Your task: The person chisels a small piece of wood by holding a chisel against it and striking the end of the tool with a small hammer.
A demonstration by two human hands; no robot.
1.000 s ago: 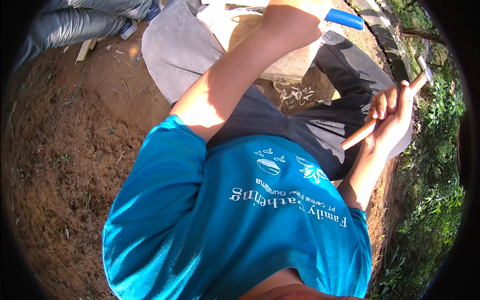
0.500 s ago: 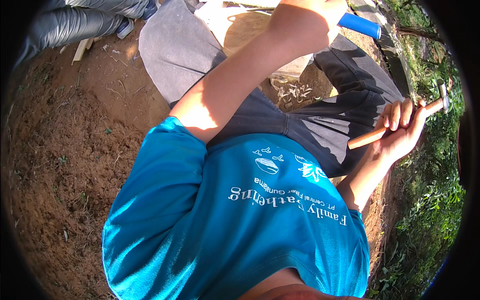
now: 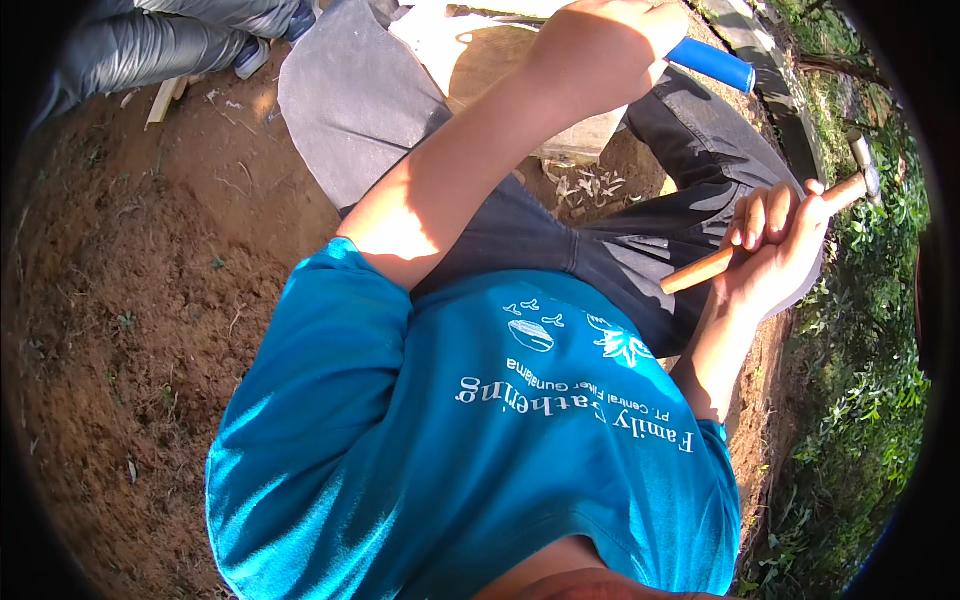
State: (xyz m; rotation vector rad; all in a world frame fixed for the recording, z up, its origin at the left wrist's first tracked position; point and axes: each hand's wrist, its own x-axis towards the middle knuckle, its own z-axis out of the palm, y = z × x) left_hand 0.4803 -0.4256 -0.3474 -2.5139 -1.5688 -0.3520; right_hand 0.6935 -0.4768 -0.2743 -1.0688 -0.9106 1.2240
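At the top of the view my left hand [image 3: 605, 50] is closed around a tool with a blue cylindrical handle [image 3: 712, 64]. The handle's end sticks out to the right of the fist; the tool's other end is hidden. My right hand [image 3: 770, 240] grips a hammer [image 3: 845, 192] with a wooden handle and a small metal head. The hammer head is up and to the right, apart from the blue handle. Beneath my left hand lies a pale wooden piece [image 3: 490, 60], partly in shadow, between my legs.
Wood shavings [image 3: 590, 185] are scattered on the soil below the wooden piece. Another person's grey-trousered legs [image 3: 165, 50] are at the upper left, near a wood offcut [image 3: 163, 100]. Green plants [image 3: 860, 400] grow along the right side, beside a concrete edge [image 3: 765, 60].
My right hand has moved left with the hammer, its head now slightly higher and closer to the blue handle. My left hand and the blue handle have shifted slightly left.
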